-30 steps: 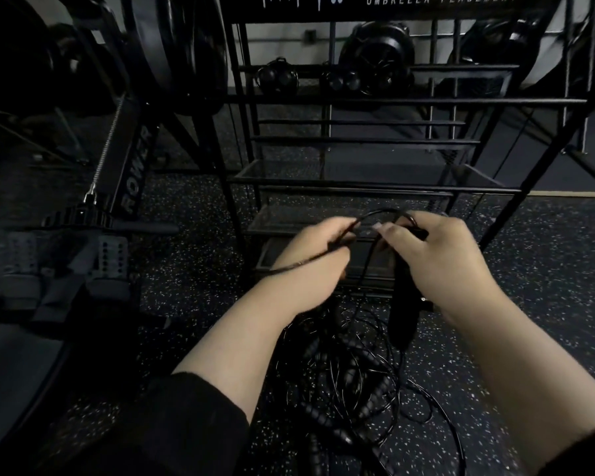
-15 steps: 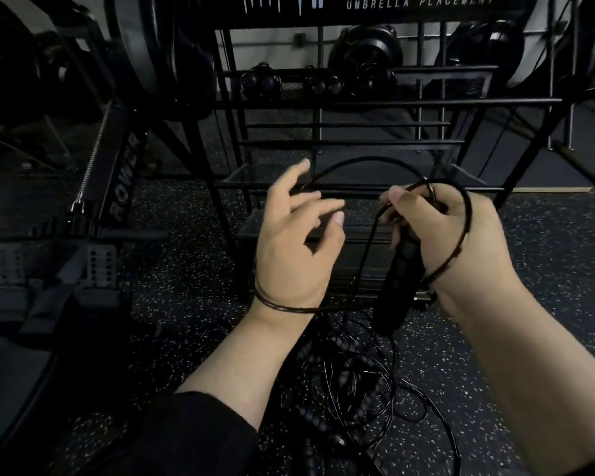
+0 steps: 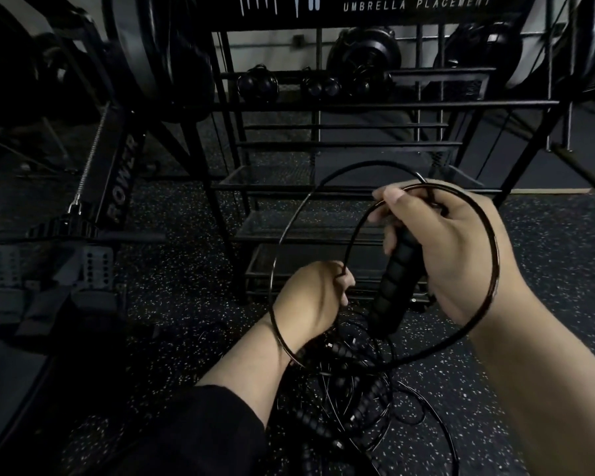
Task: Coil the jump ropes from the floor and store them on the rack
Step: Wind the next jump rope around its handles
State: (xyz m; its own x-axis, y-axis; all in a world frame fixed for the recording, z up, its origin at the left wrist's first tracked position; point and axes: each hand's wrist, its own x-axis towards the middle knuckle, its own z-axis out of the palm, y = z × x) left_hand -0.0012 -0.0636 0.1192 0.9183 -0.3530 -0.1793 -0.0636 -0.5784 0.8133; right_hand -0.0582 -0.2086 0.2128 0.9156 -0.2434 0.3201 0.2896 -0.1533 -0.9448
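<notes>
The right hand (image 3: pixel 457 255) grip clamps the rope handle (image 3: pixel 394 286) and coils; the left hand (image 3: pixel 310 297), at 8 o'clock, pinches the free cord (image 3: pixel 330 207).

Dim gym room on my feed, pretty low light overall. Floor (image 3: pixel 172 297) is that black rubber stuff with white speckles, and there's a plain darker mat strip (image 3: pixel 543 166) further back with a pale edge along it. On my left I can see a rowing machine (image 3: pixel 121 180) with ROWER printed on its beam, a chain running beside it and grey footplates (image 3: pixel 93 269) below. Big dark flywheel housing (image 3: pixel 158 53) up top. A pale wall (image 3: pixel 282 46) shows at the back, with dark round gear (image 3: pixel 363 55) sitting in front of it, too murky for me to tell what it is
</notes>
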